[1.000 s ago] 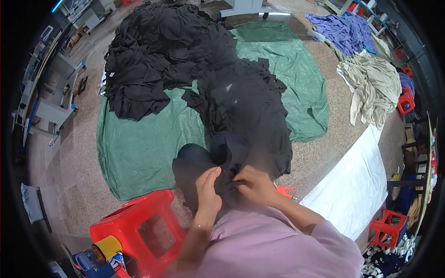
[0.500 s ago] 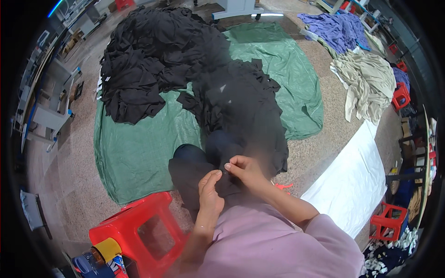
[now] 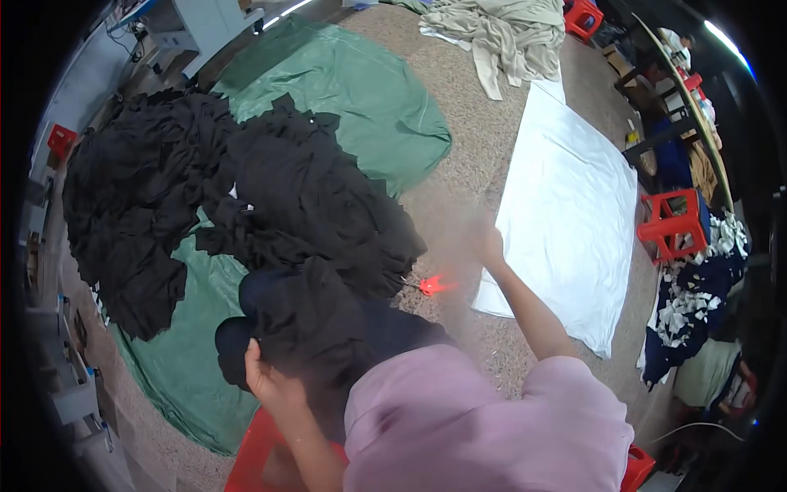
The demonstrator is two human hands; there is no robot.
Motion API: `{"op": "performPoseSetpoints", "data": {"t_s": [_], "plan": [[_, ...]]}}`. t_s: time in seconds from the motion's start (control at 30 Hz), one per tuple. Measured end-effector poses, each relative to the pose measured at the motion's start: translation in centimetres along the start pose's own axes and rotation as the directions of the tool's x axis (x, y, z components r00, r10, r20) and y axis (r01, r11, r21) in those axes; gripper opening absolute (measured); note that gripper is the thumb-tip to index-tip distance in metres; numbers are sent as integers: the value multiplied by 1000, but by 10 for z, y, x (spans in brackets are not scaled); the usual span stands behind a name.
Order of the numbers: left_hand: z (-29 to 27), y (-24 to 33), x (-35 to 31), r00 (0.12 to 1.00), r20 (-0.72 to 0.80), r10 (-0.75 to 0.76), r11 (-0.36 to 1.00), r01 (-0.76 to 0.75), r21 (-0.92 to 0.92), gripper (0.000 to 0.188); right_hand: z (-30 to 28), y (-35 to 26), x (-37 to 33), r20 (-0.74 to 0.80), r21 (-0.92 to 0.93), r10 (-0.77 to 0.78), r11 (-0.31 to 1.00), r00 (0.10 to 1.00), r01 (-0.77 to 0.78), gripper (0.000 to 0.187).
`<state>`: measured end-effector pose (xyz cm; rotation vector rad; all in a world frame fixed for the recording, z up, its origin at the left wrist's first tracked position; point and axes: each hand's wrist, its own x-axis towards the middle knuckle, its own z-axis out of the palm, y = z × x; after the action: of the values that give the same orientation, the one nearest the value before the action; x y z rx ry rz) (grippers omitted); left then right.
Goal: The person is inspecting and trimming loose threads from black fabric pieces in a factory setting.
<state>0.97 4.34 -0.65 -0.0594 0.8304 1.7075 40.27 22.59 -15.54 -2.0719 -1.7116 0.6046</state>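
A black cloth piece (image 3: pixel 316 316) lies across my lap. My left hand (image 3: pixel 275 385) grips its near left edge, the thumb on top and the other fingers mostly hidden below. My right hand (image 3: pixel 485 239) is stretched out to the right over the speckled floor, smeared by motion, so its fingers cannot be made out. Closest to it, on the floor between my knees and the white sheet, are red-handled scissors (image 3: pixel 431 284) with the metal blades pointing left. Just beyond my lap a heap of black cloth pieces (image 3: pixel 316 193) spreads out.
Under the black heap lies a green tarp (image 3: pixel 352 90). To the right is a white sheet (image 3: pixel 574 221), with a beige cloth pile (image 3: pixel 500 37) beyond it. A red stool (image 3: pixel 676 225) stands at far right beside dark fabric with white scraps (image 3: pixel 693 303). Another red stool (image 3: pixel 262 459) is below my left arm.
My view has swung to the right. My hands, close together over my lap before, have parted: the left is at the cloth's edge, the right has swept out to the right.
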Motion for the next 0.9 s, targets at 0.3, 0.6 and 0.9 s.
{"op": "performPoseSetpoints", "data": {"t_s": [0.3,0.6,0.9], "plan": [[-7,-49,-6,913,-343,220,956,-133,260,14,169,163,-87,603,-431,-34,827,797,361,66],[18,-62,-11,863,-338,376,903,-259,343,12,209,201,-83,624,-510,-159,660,766,552,58],[12,-71,-1,875,-317,365,909,-262,325,12,150,219,-101,742,-387,-25,800,669,459,44]]}}
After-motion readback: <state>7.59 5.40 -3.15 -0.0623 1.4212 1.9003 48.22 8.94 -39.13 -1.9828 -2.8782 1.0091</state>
